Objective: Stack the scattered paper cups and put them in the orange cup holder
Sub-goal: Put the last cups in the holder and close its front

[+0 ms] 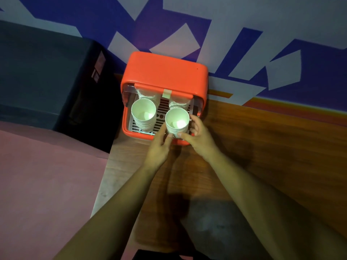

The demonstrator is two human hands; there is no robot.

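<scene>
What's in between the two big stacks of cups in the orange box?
Only bare white slotted tray shows between the left cup stack and the right cup stack inside the orange cup holder, in the head view.

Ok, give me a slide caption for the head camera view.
Both hands set a paper cup stack into the orange cup holder.

The holder point(165, 72) sits on my desk point(262, 147) against the wall point(244, 25); inside it, one stack point(143, 115) left, another point(176, 121) right, between my hands.
</scene>
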